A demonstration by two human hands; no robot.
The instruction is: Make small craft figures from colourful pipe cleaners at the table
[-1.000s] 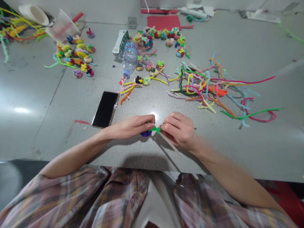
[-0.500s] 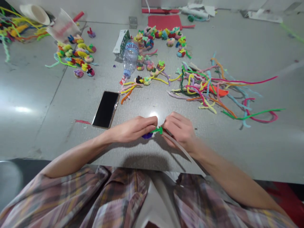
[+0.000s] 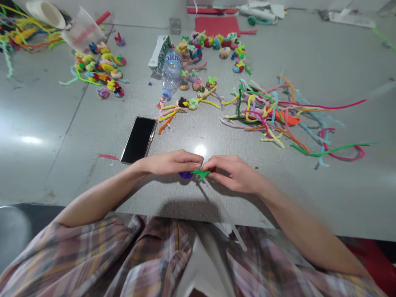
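Note:
My left hand [image 3: 176,161] is closed in a pinch on a small pipe cleaner piece with a green part [image 3: 201,174] and a dark purple coil [image 3: 185,175]. The green part sticks out past its fingertips to the right. Close against it, my right hand [image 3: 236,172] has its fingertips pinched at a long pale pipe cleaner [image 3: 223,210]. This pale strand runs from the green part down over the table's front edge, blurred along its length. The fingertips of both hands nearly meet and hide where the strands join.
A phone [image 3: 138,140] lies left of my hands. Loose coloured pipe cleaners [image 3: 278,111] spread at the right. Behind are a plastic bottle [image 3: 172,72], a small carton [image 3: 159,53] and several finished pipe cleaner pieces [image 3: 103,68]. A plastic cup [image 3: 82,31] lies tipped at the back left.
My right hand has turned and loosened its curl, its fingers now straighter. The pale strand has swung left and down, its end now showing. The green and purple piece has shifted slightly left.

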